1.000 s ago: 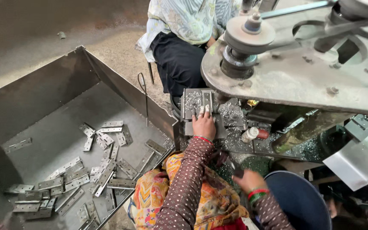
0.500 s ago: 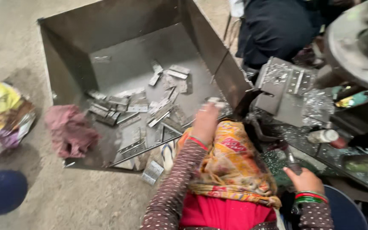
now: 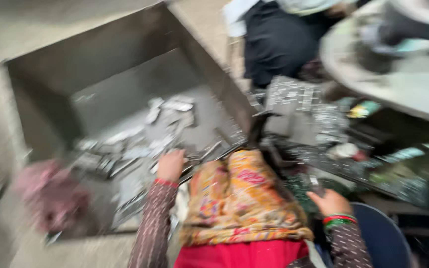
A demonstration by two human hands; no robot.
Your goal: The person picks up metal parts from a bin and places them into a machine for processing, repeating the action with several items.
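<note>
Ok, blurry frame. Left hand [image 3: 171,165] is down at the near edge of the bin [image 3: 125,74], fingers curled over the metal strips [image 3: 140,141] there — can't tell if it actually grips one. Right hand [image 3: 329,202], bangles at the wrist, is closed around a small dark piece [image 3: 315,184], low by the table [image 3: 333,159] w/ scrap on it. Patterned cloth [image 3: 242,198] lies btwn the arms. Pink rag [image 3: 50,193] sits left of the bin. Another person [image 3: 274,39] sits behind.
</note>
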